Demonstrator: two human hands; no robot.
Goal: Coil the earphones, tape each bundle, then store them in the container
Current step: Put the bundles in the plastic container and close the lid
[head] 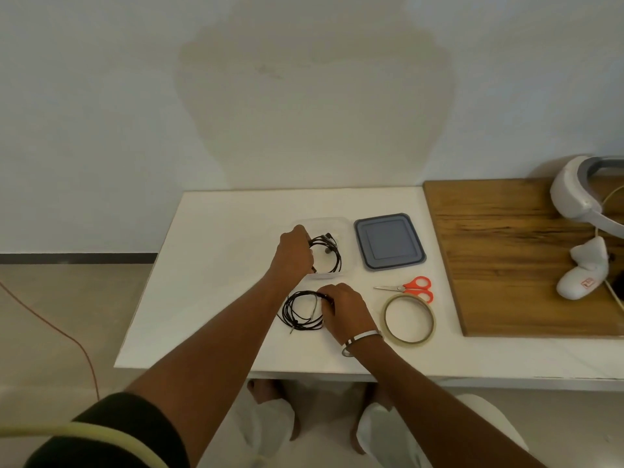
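While left hand [294, 253] grips one coiled earphone bundle [327, 254] inside clear container [341, 224], right hand [344, 307] pinches second bundle [300, 312] on white table [209, 265]; grey lid [389, 242], scissors [410, 288], tape roll [409, 319] sit rightward.

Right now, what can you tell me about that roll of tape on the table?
The tape roll is a wide, thin ring of clear, yellowish tape lying flat on the white table, its centre empty. It sits just in front of the orange-handled scissors, apparently touching their handles, and right of the right hand. Nobody holds it.
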